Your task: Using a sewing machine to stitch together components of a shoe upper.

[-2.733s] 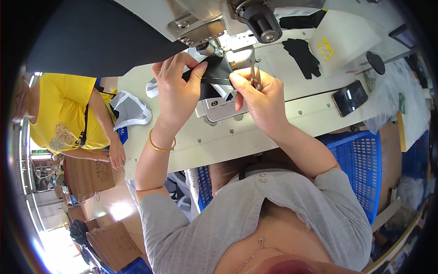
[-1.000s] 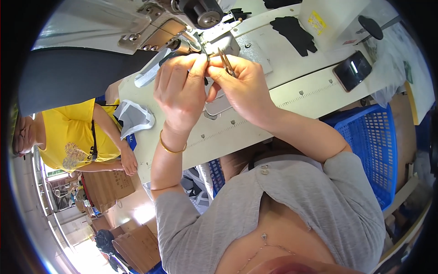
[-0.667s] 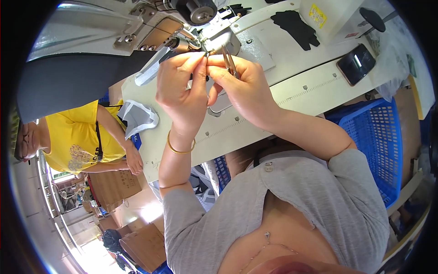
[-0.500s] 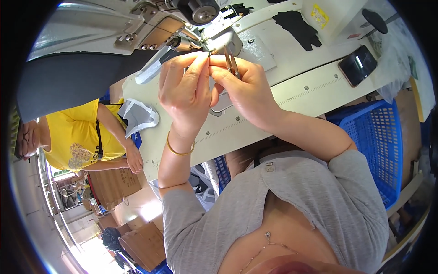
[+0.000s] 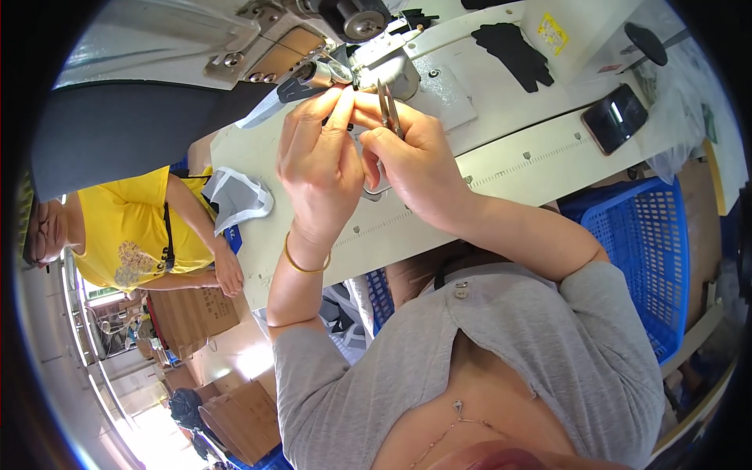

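Both my hands are raised close together in front of the sewing machine head [image 5: 360, 23]. The fingers of my left hand [image 5: 317, 157] are pinched together, their tips just below the machine's metal parts; a bit of something dark shows by them, too small to name. My right hand [image 5: 419, 160] grips a pair of thread snips [image 5: 388, 110], blades pointing up and slightly parted. Its index finger reaches across to the left fingertips. Beyond the hands, a black glove [image 5: 513, 55] lies flat on the white sewing table [image 5: 501, 160].
A phone [image 5: 615, 117] rests at the table's right, beside clear plastic wrapping. Below stands a blue basket [image 5: 642, 258]. Grey-and-white fabric [image 5: 235, 200] lies at the left edge, near a person in a yellow shirt [image 5: 125, 227]. Cardboard boxes [image 5: 243, 419] stand lower left.
My fingertips have shifted slightly left toward the machine, and the snips have tilted a little and moved left with the right hand. The left fingers remain pinched.
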`<state>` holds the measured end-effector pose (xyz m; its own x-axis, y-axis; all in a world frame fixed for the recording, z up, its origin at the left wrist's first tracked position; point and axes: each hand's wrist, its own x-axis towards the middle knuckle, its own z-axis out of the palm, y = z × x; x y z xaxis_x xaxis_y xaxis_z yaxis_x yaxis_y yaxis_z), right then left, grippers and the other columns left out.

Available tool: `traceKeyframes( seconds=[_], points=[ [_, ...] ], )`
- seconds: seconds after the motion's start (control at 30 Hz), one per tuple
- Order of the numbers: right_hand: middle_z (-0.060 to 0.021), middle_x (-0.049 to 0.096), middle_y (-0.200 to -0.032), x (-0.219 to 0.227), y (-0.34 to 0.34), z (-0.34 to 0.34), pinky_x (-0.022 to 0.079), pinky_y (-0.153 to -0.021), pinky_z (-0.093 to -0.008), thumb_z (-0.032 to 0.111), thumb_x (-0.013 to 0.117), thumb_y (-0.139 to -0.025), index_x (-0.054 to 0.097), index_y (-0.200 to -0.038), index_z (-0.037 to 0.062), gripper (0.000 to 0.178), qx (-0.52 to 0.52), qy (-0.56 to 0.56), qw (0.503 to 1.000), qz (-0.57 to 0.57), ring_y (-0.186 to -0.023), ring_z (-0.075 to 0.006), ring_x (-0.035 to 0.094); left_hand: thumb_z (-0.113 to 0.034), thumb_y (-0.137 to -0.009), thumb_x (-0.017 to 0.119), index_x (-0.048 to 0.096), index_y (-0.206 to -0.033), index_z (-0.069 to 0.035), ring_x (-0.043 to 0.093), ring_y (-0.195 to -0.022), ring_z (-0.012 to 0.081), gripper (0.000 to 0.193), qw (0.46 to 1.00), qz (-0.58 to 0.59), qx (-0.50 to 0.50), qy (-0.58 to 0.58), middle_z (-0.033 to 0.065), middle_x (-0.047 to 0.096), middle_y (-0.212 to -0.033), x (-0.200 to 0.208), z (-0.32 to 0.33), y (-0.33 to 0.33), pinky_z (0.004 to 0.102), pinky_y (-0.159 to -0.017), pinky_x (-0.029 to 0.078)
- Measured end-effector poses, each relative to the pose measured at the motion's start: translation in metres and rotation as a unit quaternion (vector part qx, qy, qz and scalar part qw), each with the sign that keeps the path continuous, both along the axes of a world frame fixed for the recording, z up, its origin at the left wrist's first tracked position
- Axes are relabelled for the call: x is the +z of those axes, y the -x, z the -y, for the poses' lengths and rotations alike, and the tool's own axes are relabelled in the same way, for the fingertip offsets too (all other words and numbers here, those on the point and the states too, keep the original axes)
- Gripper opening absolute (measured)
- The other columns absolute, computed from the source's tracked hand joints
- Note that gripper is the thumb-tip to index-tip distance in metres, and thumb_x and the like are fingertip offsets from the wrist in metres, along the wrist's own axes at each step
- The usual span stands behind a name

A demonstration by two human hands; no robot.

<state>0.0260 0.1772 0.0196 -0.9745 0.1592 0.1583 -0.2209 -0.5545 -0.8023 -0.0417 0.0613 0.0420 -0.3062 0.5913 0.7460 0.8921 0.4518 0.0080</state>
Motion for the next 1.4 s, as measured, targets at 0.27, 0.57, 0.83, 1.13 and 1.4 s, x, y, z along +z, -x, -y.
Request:
traceKeyframes(
  seconds=[0.27, 0.57, 0.83, 1.13, 1.4],
  points=[
    [-0.0157, 0.059, -0.130, 0.002, 0.000, 0.000, 0.042, -0.053, -0.0222, -0.002, 0.045, -0.085, 0.050, -0.132, -0.0067, 0.047, 0.001, 0.020, 1.000, 0.002, -0.060, -0.0061, 0.049, 0.016, -0.072, 0.053, 0.069, -0.108, 0.004, 0.065, -0.096, 0.0280, 0.041, 1.000, 0.007, 0.009, 0.000, 0.0144, 0.068, -0.108, -0.003, 0.000, -0.002, 0.0350, -0.083, 0.053],
    [-0.0160, 0.057, -0.133, 0.002, -0.002, 0.001, 0.041, -0.052, -0.0215, -0.001, 0.045, -0.086, 0.048, -0.134, -0.0057, 0.049, 0.004, 0.025, 1.000, 0.007, -0.060, -0.0054, 0.049, 0.016, -0.071, 0.050, 0.068, -0.111, 0.005, 0.065, -0.101, 0.0294, 0.045, 1.000, 0.020, -0.001, -0.008, 0.0162, 0.068, -0.110, -0.004, 0.001, -0.003, 0.0358, -0.088, 0.052],
    [-0.0159, 0.059, -0.129, 0.002, -0.003, 0.002, 0.038, -0.048, -0.0206, 0.000, 0.045, -0.086, 0.048, -0.135, -0.0049, 0.049, 0.012, 0.041, 0.999, 0.005, -0.058, -0.0050, 0.049, 0.016, -0.072, 0.049, 0.067, -0.113, 0.005, 0.065, -0.103, 0.0300, 0.046, 1.000, 0.028, 0.000, -0.005, 0.0172, 0.067, -0.112, -0.006, 0.002, -0.004, 0.0358, -0.090, 0.051],
    [-0.0041, 0.062, -0.074, 0.002, 0.000, 0.001, 0.042, -0.051, -0.0244, 0.001, 0.043, -0.086, 0.060, -0.118, -0.0015, 0.036, -0.019, 0.013, 1.000, 0.000, -0.057, -0.0065, 0.051, 0.012, -0.072, 0.053, 0.066, -0.113, 0.006, 0.065, -0.103, 0.0312, 0.043, 0.999, 0.033, -0.010, -0.013, 0.0188, 0.067, -0.113, -0.009, 0.002, 0.001, 0.0351, -0.090, 0.051],
    [-0.0121, 0.066, -0.118, 0.005, -0.001, 0.000, 0.032, -0.040, -0.0177, 0.003, 0.046, -0.087, 0.051, -0.133, -0.0028, 0.047, -0.010, 0.015, 0.999, 0.034, -0.047, -0.0003, 0.042, 0.014, -0.076, 0.057, 0.065, -0.113, 0.005, 0.065, -0.103, 0.0318, 0.039, 0.998, 0.033, -0.033, -0.036, 0.0184, 0.066, -0.114, -0.015, 0.002, 0.004, 0.0364, -0.091, 0.050]
  ],
)
